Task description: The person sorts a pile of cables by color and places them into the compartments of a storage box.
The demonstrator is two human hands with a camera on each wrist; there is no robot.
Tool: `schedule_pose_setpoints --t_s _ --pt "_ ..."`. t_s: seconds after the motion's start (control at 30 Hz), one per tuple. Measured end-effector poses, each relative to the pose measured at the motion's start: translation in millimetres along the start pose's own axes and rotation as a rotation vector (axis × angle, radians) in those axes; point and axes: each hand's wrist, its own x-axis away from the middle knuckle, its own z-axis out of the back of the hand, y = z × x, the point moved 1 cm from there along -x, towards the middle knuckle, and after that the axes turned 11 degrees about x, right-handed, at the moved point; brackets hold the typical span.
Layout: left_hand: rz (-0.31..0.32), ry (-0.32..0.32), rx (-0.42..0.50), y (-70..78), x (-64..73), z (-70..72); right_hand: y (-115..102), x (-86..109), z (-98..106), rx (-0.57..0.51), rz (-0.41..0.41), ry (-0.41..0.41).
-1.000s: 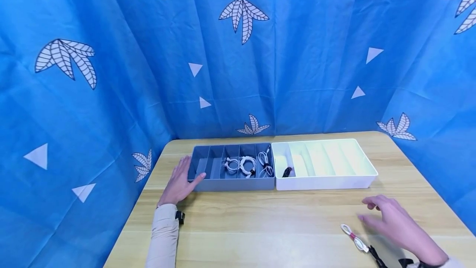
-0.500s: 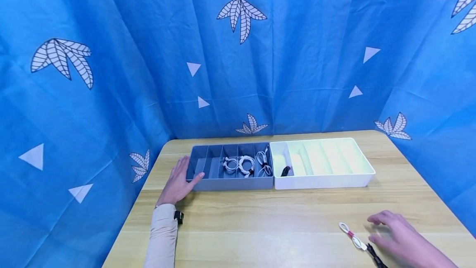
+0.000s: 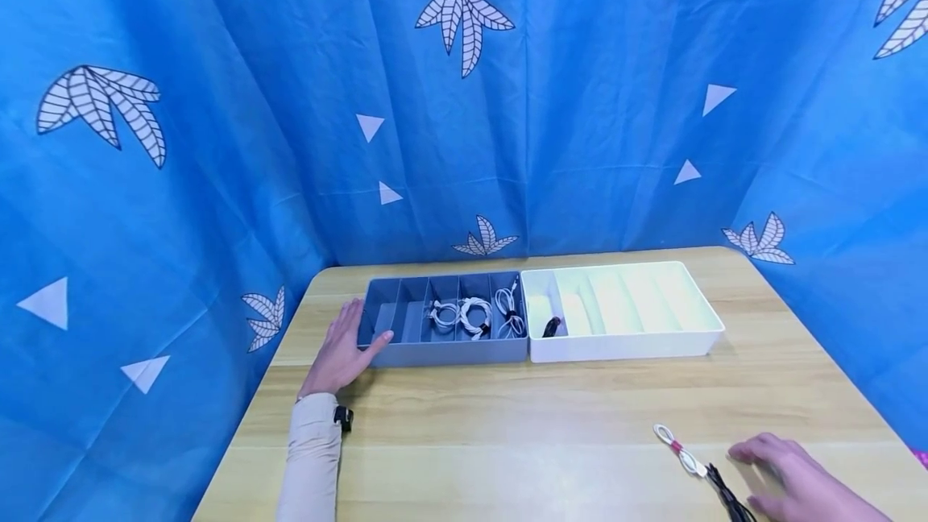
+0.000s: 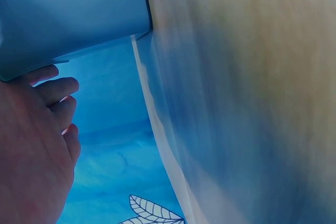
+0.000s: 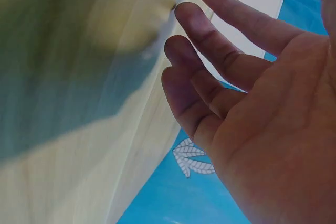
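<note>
My left hand (image 3: 340,349) rests at the left end of the grey divided box (image 3: 449,354), its fingers along the outer side and its thumb at the front rim. In the left wrist view its fingers bend loosely beside the box wall (image 4: 73,14). Three bundled white cables (image 3: 474,317) lie in separate compartments of that box. At the lower right my right hand (image 3: 793,478) hovers over the table with parted, slightly bent fingers, holding nothing. Just left of it lie a white cable (image 3: 689,461) with a red tie and a bundled black cable (image 3: 728,496), partly cut off by the frame.
A white divided box (image 3: 623,345) stands against the grey box's right end, with a small black bundle (image 3: 552,327) in its leftmost compartment. Both boxes sit towards the back of the wooden table (image 3: 507,425). A blue patterned curtain (image 3: 602,103) hangs behind and at the sides.
My right hand has drawn back towards the lower right, nearer the black cable. My left hand keeps its place at the grey box. The head view has shifted slightly.
</note>
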Motion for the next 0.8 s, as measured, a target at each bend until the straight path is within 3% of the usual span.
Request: schedule_pose_setpoints --t_s 0.07,0.2,0.27,0.47,0.57,0.8 --pt "0.003 0.000 -0.010 0.0 0.0 1.7 3.4 0.8 -2.4 -0.013 0.050 0.024" --pt "0.004 0.000 -0.006 -0.3 0.2 2.0 10.1 6.2 -10.9 0.013 0.238 0.200" --pt "0.003 0.001 -0.003 -0.7 0.6 1.4 11.5 9.5 -15.4 0.052 0.274 0.257" --pt "-0.001 0.003 -0.007 -0.4 1.2 1.5 5.8 9.5 -20.0 0.112 0.194 0.161" --pt "-0.001 0.003 -0.006 0.4 1.4 3.1 2.0 7.8 -21.7 0.128 0.192 0.164" --pt "0.004 0.001 -0.004 0.2 3.7 3.9 -6.8 1.8 -18.5 0.085 0.165 0.074"
